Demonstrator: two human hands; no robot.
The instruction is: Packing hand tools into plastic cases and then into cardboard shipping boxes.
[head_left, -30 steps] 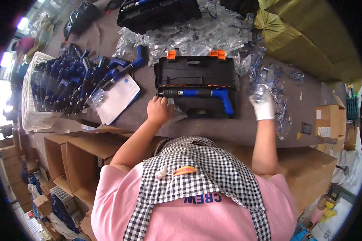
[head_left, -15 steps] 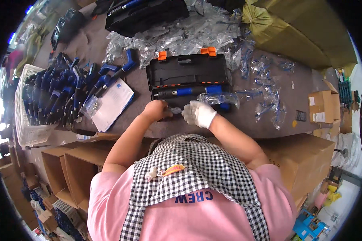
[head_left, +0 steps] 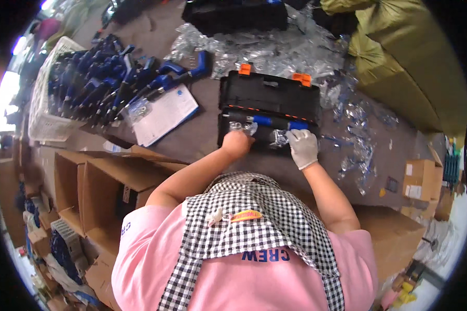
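An open black plastic case (head_left: 271,96) with orange latches lies in front of me, its lid tipped to the far side. A black tool with blue sections (head_left: 259,120) rests lengthwise in its tray. My bare left hand (head_left: 237,143) is closed at the case's near left, its fingers on a small see-through bag (head_left: 244,127) with shiny bits in it. At the near right of the tray, my right hand (head_left: 302,147), in a whitish glove, pinches the edge of another see-through bag (head_left: 279,139). The fingertips are partly hidden.
On the left stand a white basket (head_left: 46,122) heaped with blue-black tools and a paper booklet (head_left: 166,116). Crumpled plastic bags (head_left: 264,52) cover the far table. Bagged blue pieces (head_left: 355,145) lie right. Cardboard boxes (head_left: 109,192) stand below the table edge.
The view has shifted, so the case sits further right in it. My hands have moved apart and over the tray's near side. My right fingers, earlier extended, now pinch a bag.
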